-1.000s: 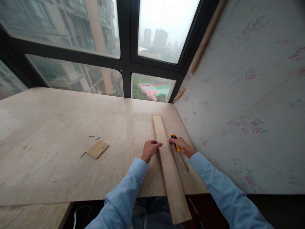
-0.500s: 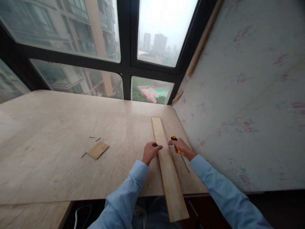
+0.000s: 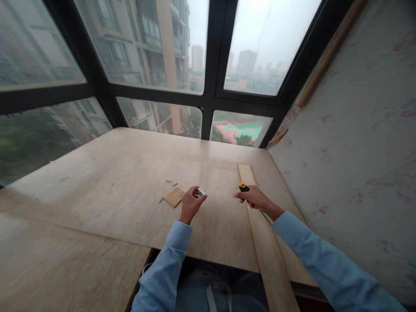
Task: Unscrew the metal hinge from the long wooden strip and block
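Head view of a pale wooden table set in a window corner. The left hand is raised just above the table surface, its fingers curled closed on a small shiny metal piece, pinched between thumb and forefinger; what kind of piece it is cannot be told. Just to the left of this hand a small tan square of flat board lies on the table, with several thin dark nails scattered beside and beyond it.

The right hand is over the long pale wooden plank, which lies on the table lengthwise, its far end towards the window and its near end overhanging the table's front edge. The fingers of the right hand are wrapped shut around a screwdriver with a yellow and black handle; the handle's end shows past the knuckles, and a short length of the thin metal shaft appears below the wrist, beside the plank. The two hands are apart, with bare table between them.

Both forearms wear light blue sleeves. At right stands a pale wall panel with a faint floral print. Beyond the table is a black-framed window, through which tall buildings and a red and green sports court show.
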{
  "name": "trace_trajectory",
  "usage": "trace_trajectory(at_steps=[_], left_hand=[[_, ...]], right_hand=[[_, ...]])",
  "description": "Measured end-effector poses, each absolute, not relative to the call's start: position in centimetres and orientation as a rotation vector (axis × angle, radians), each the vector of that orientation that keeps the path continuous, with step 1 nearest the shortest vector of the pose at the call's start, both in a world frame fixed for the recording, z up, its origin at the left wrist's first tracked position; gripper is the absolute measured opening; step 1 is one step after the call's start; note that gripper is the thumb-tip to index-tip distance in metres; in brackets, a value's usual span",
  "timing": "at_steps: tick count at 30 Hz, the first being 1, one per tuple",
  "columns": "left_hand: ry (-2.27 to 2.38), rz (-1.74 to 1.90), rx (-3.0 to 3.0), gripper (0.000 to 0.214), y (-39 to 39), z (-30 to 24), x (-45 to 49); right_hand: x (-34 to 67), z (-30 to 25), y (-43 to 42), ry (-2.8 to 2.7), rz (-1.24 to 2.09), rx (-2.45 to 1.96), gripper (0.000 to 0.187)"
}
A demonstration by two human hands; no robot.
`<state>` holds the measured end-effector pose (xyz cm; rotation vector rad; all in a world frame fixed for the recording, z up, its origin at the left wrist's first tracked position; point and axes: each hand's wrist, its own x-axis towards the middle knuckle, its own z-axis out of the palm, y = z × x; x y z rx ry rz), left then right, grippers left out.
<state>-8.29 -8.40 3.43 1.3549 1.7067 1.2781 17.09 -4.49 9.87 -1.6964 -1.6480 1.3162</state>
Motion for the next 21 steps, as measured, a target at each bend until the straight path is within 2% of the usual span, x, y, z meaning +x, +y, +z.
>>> trace_trajectory(at_steps=[5, 9, 15, 21], left_hand=[[2.383, 1.023, 1.626, 0.038, -10.2, 3.8, -16.9], [2.738, 0.703, 1.504, 0.041, -11.4, 3.3, -21.2], [2.808, 0.539, 1.373, 0.041, -11.6, 3.1, -22.1], [2.795, 0.549, 1.371, 0.039, -11.5, 3.0, -21.8]], right_hand=[[9.3, 10.2, -2.9, -1.831, 1.450, -1.641, 0.024], [2.0, 9.3, -1.5, -1.968, 1.480, -1.607, 0.025], [-7.7, 6.9, 0.0, -2.068, 1.429, -1.679, 0.021], [-10.6, 5.6, 0.6, -1.964, 1.471, -1.703, 0.022]])
